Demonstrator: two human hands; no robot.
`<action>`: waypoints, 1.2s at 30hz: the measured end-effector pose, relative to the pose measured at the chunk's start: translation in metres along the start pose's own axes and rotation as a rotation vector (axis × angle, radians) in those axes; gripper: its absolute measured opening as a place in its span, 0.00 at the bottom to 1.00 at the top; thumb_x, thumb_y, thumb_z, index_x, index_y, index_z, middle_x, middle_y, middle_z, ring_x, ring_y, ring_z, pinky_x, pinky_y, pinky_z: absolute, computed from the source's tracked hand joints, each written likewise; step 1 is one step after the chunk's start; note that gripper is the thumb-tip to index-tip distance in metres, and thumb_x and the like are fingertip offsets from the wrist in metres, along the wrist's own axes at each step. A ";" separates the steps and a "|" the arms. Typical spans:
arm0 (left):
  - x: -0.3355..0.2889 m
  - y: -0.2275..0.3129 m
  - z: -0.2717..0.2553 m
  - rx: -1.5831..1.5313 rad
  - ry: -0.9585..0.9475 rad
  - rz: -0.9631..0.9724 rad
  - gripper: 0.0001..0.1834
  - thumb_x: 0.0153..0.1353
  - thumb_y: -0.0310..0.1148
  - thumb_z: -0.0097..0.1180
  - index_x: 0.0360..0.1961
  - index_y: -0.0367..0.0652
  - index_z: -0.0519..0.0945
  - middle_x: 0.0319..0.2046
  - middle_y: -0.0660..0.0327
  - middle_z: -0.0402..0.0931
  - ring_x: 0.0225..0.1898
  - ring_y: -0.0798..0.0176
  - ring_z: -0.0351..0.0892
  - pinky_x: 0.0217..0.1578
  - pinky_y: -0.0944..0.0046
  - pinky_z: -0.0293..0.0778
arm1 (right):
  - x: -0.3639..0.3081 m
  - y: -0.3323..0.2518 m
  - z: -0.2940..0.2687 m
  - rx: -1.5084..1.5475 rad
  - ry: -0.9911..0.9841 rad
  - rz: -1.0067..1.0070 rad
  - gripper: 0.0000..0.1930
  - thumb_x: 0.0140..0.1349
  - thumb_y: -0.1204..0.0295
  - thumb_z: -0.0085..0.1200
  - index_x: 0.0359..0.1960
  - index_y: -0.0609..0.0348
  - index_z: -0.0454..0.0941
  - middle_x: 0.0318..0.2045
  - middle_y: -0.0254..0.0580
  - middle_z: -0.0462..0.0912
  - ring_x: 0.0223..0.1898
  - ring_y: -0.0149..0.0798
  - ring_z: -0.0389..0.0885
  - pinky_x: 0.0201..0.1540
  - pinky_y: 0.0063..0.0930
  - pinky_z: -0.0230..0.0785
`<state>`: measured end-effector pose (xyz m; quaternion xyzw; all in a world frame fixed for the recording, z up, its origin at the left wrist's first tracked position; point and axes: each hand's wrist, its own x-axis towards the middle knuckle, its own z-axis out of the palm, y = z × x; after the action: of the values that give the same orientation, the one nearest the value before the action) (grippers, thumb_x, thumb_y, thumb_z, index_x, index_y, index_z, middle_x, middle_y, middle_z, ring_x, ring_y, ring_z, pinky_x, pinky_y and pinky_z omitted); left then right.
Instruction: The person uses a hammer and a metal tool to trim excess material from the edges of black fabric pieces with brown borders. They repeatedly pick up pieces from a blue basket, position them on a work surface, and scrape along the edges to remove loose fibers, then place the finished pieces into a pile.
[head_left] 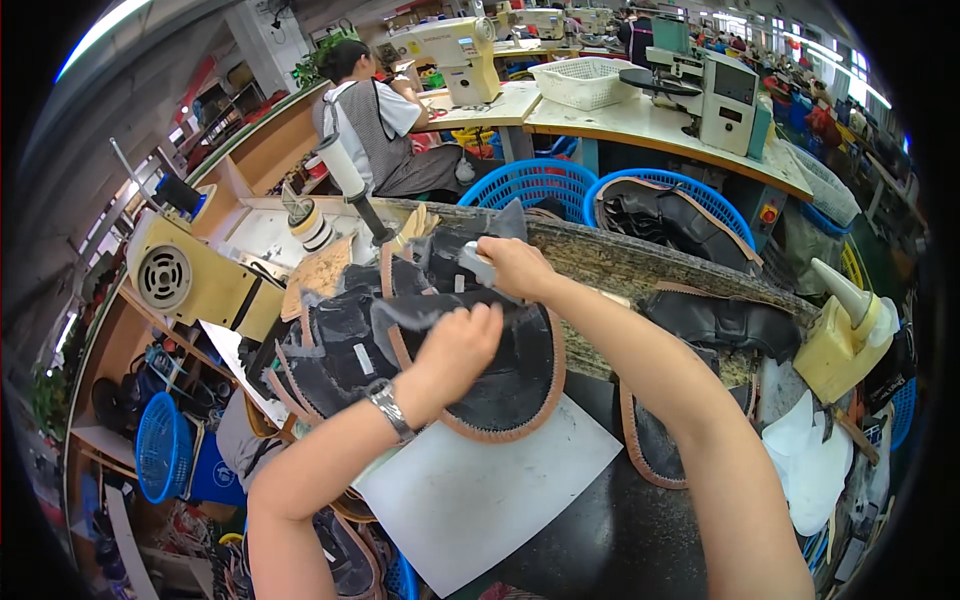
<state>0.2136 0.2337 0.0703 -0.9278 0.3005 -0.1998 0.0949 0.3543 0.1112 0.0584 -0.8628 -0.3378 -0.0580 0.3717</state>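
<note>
A black shoe upper [512,375] with a brown stitched edge lies with its inside facing up over a white sheet. My left hand [455,355], with a metal wristwatch above it, has its fingers curled on the upper's fuzzy dark lining edge. Just beyond, my right hand [515,268] is closed around a light grey object [476,264]; my fingers hide most of it, so its kind is unclear. More black shoe uppers [335,335] are heaped at the left, partly under the held one. The white sheet [490,490] rests on the dark tabletop.
Other uppers [655,440] lie right of the sheet. A yellow bottle [845,345] with a pale spout stands farther right. At left is a cream sewing machine [185,275]. Blue baskets [530,183] stand beyond the worn wooden ledge [600,258]. A seated person [375,125] works at the far left.
</note>
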 end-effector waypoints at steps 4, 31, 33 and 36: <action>-0.029 0.047 -0.034 0.016 0.155 0.169 0.16 0.44 0.28 0.52 0.37 0.33 0.74 0.27 0.59 0.65 0.29 0.61 0.69 0.29 0.64 0.67 | -0.028 -0.002 -0.004 0.328 0.021 -0.080 0.17 0.51 0.63 0.64 0.37 0.59 0.75 0.33 0.51 0.81 0.39 0.56 0.78 0.39 0.43 0.68; -0.084 0.278 -0.105 -2.341 -0.786 -0.574 0.11 0.62 0.30 0.55 0.42 0.34 0.74 0.35 0.63 0.79 0.35 0.74 0.77 0.31 0.71 0.75 | -0.480 -0.058 -0.191 0.294 0.047 0.863 0.12 0.62 0.65 0.54 0.42 0.60 0.75 0.27 0.29 0.74 0.29 0.24 0.70 0.31 0.21 0.63; -0.101 0.311 -0.069 -2.216 -0.828 -0.591 0.10 0.62 0.31 0.55 0.38 0.34 0.73 0.31 0.59 0.80 0.29 0.72 0.78 0.27 0.70 0.75 | -0.512 -0.058 -0.215 0.169 0.193 0.903 0.11 0.63 0.67 0.54 0.43 0.60 0.75 0.27 0.27 0.74 0.28 0.21 0.68 0.30 0.19 0.62; -0.106 0.324 -0.065 -1.819 -0.862 -0.547 0.11 0.62 0.32 0.56 0.32 0.35 0.70 0.23 0.58 0.79 0.22 0.72 0.77 0.21 0.71 0.72 | -0.528 -0.079 -0.242 0.020 0.216 0.910 0.11 0.62 0.68 0.55 0.40 0.61 0.73 0.26 0.28 0.72 0.27 0.21 0.66 0.29 0.18 0.62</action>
<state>-0.0607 0.0334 0.0003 -0.6781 0.0579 0.4354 -0.5893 -0.0625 -0.2995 0.0943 -0.9086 0.1152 0.0245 0.4008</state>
